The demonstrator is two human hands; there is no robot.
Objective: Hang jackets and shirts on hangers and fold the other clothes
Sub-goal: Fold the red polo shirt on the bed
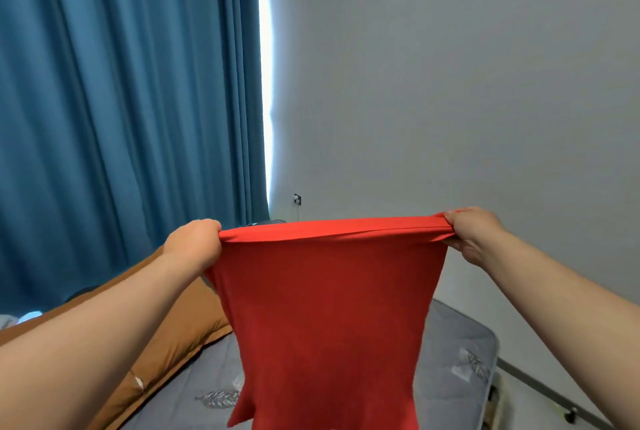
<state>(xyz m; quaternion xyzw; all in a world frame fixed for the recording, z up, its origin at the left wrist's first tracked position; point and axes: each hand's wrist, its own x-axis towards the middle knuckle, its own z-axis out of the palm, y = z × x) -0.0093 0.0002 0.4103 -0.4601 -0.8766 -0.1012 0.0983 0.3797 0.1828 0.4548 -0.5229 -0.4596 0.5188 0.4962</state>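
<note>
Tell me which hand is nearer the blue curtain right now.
Left. The left hand grips the red garment just below the blue curtain; the right hand grips its far end, before the grey wall.

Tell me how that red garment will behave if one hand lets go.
Probably floppy: the red garment hangs limp below its stretched top edge. Likely stretchy, since the left hand and right hand pull that edge taut. It seems light, so the freed side would just drop.

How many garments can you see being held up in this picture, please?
1: a red garment, stretched between the left hand and right hand above the bed. Other clothes may lie out of frame or behind it.
</note>
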